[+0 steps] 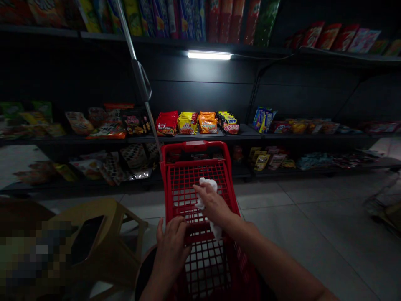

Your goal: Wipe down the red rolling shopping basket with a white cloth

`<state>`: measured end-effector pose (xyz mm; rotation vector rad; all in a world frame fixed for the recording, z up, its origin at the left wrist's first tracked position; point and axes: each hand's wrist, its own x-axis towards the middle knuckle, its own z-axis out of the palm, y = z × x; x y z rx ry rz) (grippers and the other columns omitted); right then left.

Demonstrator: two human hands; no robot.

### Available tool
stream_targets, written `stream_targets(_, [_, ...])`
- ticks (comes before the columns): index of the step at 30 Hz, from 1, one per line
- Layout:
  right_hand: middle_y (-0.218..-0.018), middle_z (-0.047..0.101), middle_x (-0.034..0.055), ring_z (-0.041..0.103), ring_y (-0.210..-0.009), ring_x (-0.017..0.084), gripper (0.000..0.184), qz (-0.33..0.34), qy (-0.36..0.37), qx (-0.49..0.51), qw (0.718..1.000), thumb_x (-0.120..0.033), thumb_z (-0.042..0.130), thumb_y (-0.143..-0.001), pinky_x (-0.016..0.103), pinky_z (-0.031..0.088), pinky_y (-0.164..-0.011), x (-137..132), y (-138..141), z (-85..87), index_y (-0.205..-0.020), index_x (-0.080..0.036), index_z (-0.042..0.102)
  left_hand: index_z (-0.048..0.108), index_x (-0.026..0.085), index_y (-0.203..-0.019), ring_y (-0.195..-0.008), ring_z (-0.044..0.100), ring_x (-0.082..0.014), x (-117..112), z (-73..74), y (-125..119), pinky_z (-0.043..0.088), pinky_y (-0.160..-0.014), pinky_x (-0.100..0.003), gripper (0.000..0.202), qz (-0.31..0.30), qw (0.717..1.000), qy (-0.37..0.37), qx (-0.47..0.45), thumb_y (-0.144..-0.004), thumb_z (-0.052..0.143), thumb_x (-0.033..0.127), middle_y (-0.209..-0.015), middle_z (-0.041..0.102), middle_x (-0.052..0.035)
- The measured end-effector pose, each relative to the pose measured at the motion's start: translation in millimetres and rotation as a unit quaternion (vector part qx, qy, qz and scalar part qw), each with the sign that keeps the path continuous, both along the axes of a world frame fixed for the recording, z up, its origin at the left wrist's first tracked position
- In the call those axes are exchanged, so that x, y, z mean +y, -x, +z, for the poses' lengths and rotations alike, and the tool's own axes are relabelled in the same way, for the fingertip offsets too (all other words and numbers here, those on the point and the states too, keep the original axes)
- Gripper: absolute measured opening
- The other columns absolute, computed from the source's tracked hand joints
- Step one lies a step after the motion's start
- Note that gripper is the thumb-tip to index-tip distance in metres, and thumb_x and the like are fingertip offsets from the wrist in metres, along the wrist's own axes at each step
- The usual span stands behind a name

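Note:
A red plastic shopping cart [230, 167] with grid walls stands in front of me, its top bar towards the shelves. My left hand [173, 238] is at the cart's left side, fingers curled over a red crossbar. A crumpled white cloth [209, 182] lies under my right hand [213, 204], which presses it against the upper grid panel. Part of the cloth hangs below the palm, and the fingers partly cover the rest. Rising from the cart's left side is a thin metal pole [127, 33] with a grey grip [142, 79].
Dark shelves [200, 140] hold several rows of snack packets [208, 122], lit by a tube lamp [209, 54]. At left is a yellowish plastic stool [106, 213] with a dark phone-like slab [87, 238] on it. Grey floor tiles [300, 234] extend to the right.

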<state>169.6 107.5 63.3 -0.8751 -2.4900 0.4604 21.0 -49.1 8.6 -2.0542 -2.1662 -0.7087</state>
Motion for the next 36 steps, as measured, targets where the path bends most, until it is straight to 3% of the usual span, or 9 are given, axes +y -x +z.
stream_targets(5, [-0.113, 0.060, 0.0068, 0.058, -0.105, 0.020, 0.032, -0.090, -0.014, -0.007, 0.996, -0.010, 0.059, -0.084, 0.032, 0.048, -0.090, 25.5, -49.9, -6.2, -0.113, -0.024, 0.063, 0.059, 0.025, -0.103, -0.120, 0.055, -0.0258, 2.9, 0.0, -0.5, 0.012, -0.117, -0.063, 0.047, -0.007, 1.000, -0.006, -0.011, -0.062, 0.059, 0.002, -0.121, 0.061, -0.0049])
stream_targets(9, [-0.106, 0.063, 0.0043, 0.059, -0.098, 0.019, 0.022, -0.055, 0.056, 0.050, 0.996, -0.015, 0.065, -0.082, 0.032, 0.049, -0.087, 25.1, -55.4, -1.5, -0.103, -0.022, 0.066, 0.059, 0.025, -0.103, -0.119, 0.056, -0.0257, 5.5, -0.1, -1.0, 0.012, -0.117, -0.063, 0.047, -0.016, 1.000, -0.008, -0.018, -0.062, 0.060, 0.003, -0.120, 0.061, -0.0052])
stream_targets(13, [-0.126, 0.057, 0.0076, 0.058, -0.110, 0.019, 0.056, -0.018, 0.125, 0.175, 0.976, -0.026, 0.074, -0.076, 0.033, 0.049, -0.092, 25.8, -59.8, 31.2, -0.129, -0.023, 0.055, 0.059, 0.026, -0.104, -0.119, 0.056, -0.0259, 5.5, 1.6, -1.1, 0.012, -0.117, -0.063, 0.049, -0.019, 1.000, 0.000, -0.015, -0.061, 0.058, 0.002, -0.121, 0.061, -0.0050])
stream_targets(19, [-0.124, 0.058, 0.0070, 0.057, -0.113, 0.022, 0.043, -0.057, 0.040, 0.240, 0.968, -0.030, 0.066, -0.083, 0.041, 0.046, -0.101, 38.6, -49.4, 72.2, -0.125, -0.025, 0.059, 0.060, 0.025, -0.105, -0.118, 0.056, -0.0261, 4.4, 1.3, -0.3, 0.011, -0.117, -0.063, 0.048, -0.015, 1.000, 0.004, -0.018, -0.062, 0.060, 0.003, -0.119, 0.062, -0.0053])
stream_targets(24, [-0.150, 0.038, 0.0133, 0.037, -0.138, 0.028, 0.083, -0.019, -0.026, 0.203, 0.979, -0.040, 0.073, -0.079, 0.047, 0.034, -0.113, 54.7, -14.8, 46.5, -0.150, -0.025, 0.032, 0.061, 0.025, -0.106, -0.119, 0.056, -0.0263, 2.7, 0.8, 0.9, 0.013, -0.118, -0.062, 0.048, -0.015, 1.000, -0.001, -0.012, -0.063, 0.060, 0.004, -0.121, 0.062, -0.0060])
stream_targets(27, [-0.141, 0.050, 0.0123, 0.047, -0.130, 0.023, 0.064, -0.009, 0.013, 0.167, 0.986, -0.043, 0.054, -0.093, 0.046, 0.037, -0.109, 59.3, -9.5, 27.4, -0.150, -0.025, 0.032, 0.060, 0.026, -0.106, -0.119, 0.056, -0.0265, 2.4, -0.1, 1.4, 0.013, -0.117, -0.063, 0.048, -0.014, 1.000, -0.001, -0.017, -0.063, 0.060, 0.004, -0.121, 0.062, -0.0056])
stream_targets(30, [-0.144, 0.047, 0.0144, 0.042, -0.134, 0.027, 0.069, -0.061, -0.044, 0.105, 0.992, -0.048, 0.065, -0.085, 0.049, 0.032, -0.112, 61.2, -14.2, 17.5, -0.144, -0.022, 0.042, 0.060, 0.026, -0.105, -0.119, 0.056, -0.0256, 2.7, -0.2, 1.5, 0.012, -0.117, -0.064, 0.048, -0.011, 1.000, 0.000, -0.025, -0.063, 0.059, 0.004, -0.119, 0.062, -0.0043])
stream_targets(32, [-0.139, 0.053, 0.0126, 0.041, -0.133, 0.030, 0.061, -0.062, -0.085, 0.041, 0.994, -0.045, 0.076, -0.074, 0.051, 0.028, -0.113, 62.6, -18.4, 15.6, -0.128, -0.022, 0.059, 0.060, 0.026, -0.105, -0.118, 0.056, -0.0252, 3.2, -0.4, 1.6, 0.011, -0.117, -0.063, 0.048, -0.012, 1.000, 0.001, -0.029, -0.063, 0.058, 0.003, -0.119, 0.062, -0.0042])
stream_targets(36, [-0.114, 0.068, 0.0077, 0.056, -0.114, 0.025, 0.015, -0.052, -0.066, 0.065, 0.994, -0.035, 0.068, -0.083, 0.044, 0.036, -0.106, 64.7, -26.0, 23.4, -0.089, -0.021, 0.073, 0.060, 0.027, -0.104, -0.119, 0.055, -0.0262, 4.2, -3.2, 2.9, 0.011, -0.117, -0.064, 0.047, -0.016, 0.999, -0.003, -0.028, -0.063, 0.059, 0.003, -0.119, 0.062, -0.0049])
